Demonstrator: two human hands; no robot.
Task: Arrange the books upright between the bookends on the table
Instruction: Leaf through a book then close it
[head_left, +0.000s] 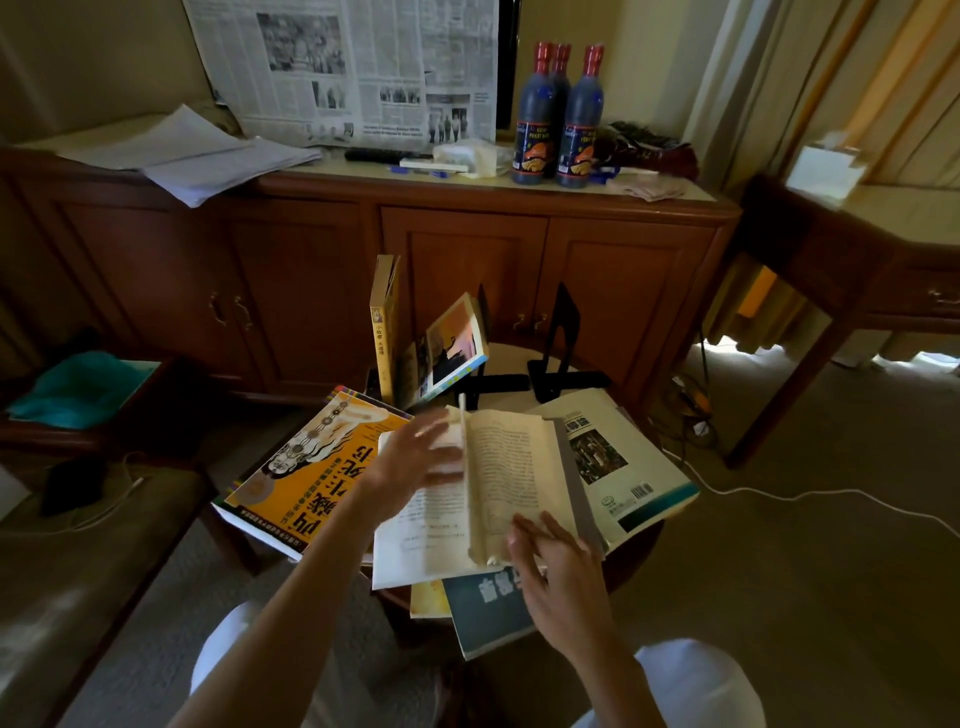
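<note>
Well, most of this job is still ahead of me. One yellow-spined book stands upright at the far edge of the round surface, and a picture-cover book leans tilted just beside it, against the nearer black bookend. The second bookend stands to the right with nothing against it. So one book is properly up, one is slumping, and the rest lie flat: the big orange book at my left, the white-and-teal book at my right, the open book on top of the pile, and a dark blue-grey book poking out below it, over a thin yellow one.

My left hand reaches in from the lower left, palm down, with its fingers spread flat over the left-hand pages; it is blurred, and it grips nothing that I can make out. My right hand comes up from the lower right, loosely curled, its fingers touching the lower edge of the right-hand page block and pinching nothing firmly as far as I can tell.

I judge that I am closing the open book so it can be stood up next; after that the leaning one wants straightening.
</note>
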